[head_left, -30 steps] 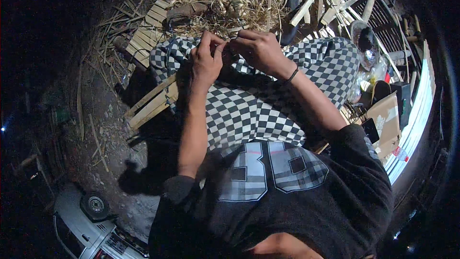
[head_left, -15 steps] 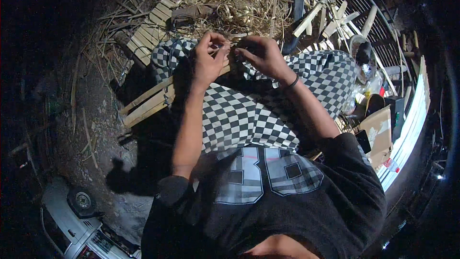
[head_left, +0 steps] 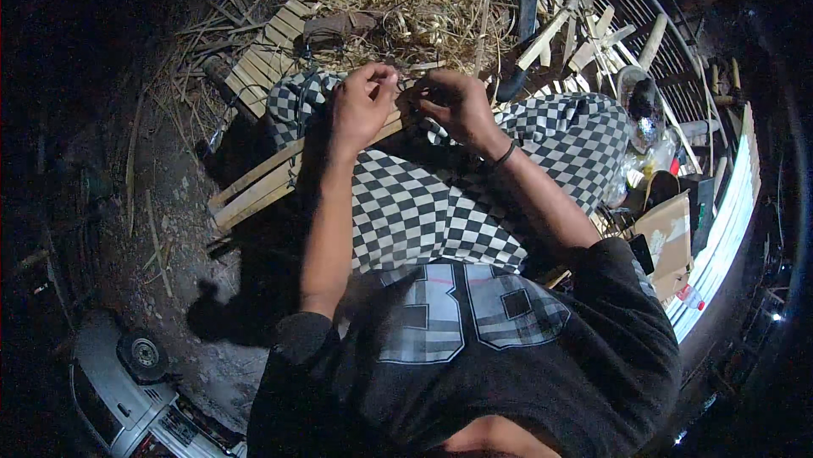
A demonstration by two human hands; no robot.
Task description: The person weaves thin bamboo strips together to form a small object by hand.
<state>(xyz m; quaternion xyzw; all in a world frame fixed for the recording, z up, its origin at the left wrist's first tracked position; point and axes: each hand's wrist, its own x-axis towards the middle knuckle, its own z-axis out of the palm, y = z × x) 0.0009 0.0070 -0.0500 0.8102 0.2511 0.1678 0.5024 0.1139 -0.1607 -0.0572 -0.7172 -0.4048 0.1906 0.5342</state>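
Note:
My left hand point(head_left: 364, 111) is raised over my lap, fingers curled toward the thumb in a pinch. Close by on its right, my right hand point(head_left: 460, 109) is bent the same way, its fingertips in shadow. Whatever thin thing the fingers pinch is too small and dark to make out. Beneath the hands, pale bamboo slats point(head_left: 258, 200) stick out to the left across my legs, clad in checkered trousers point(head_left: 406, 212). A small gap separates the two hands.
Ahead lies a heap of bamboo shavings point(head_left: 432, 9) beside a slatted bamboo strip point(head_left: 275, 35). A dark, long-bladed tool point(head_left: 527, 13) rests to its right, near split bamboo pieces point(head_left: 584, 1). Right of me are a cardboard piece point(head_left: 665, 242) and a small bottle point(head_left: 692, 296). A toy-like vehicle point(head_left: 127, 390) appears lower left.
Both hands have shifted slightly: the left a little down and leftward, the right a little down and leftward too. Their fingers stay curled.

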